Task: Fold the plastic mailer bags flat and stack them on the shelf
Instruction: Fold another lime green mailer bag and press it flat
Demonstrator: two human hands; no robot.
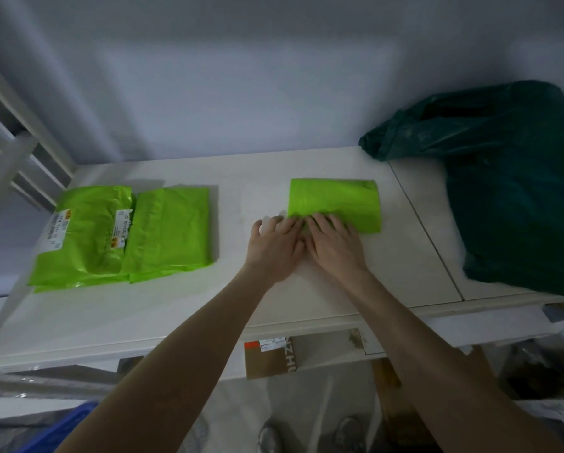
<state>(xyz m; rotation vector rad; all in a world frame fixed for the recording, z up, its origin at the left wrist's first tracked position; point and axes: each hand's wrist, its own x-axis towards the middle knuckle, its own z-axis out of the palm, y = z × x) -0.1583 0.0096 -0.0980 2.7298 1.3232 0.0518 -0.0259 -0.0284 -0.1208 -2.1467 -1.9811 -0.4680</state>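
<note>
My fingers (320, 220): they lie flat and close together on the near edge of the green mailer, pressing it down, not curled round it.
Left hand (274, 246): flat, half on the mailer's near left corner, half on the shelf.
Right hand (334, 245): flat on the mailer, touching my left hand.
Mailer I am folding (336, 201): one, lying flat in the middle of the white shelf (241, 184).
How it feels, I think: light, soft and slippery. I would pinch it at a corner or edge.
Folded stack (123, 237): at least two green mailers, maybe more under them, on the left, well apart from my hands.
Dark green bag (509, 178): one, big and crumpled, on the right.
</note>
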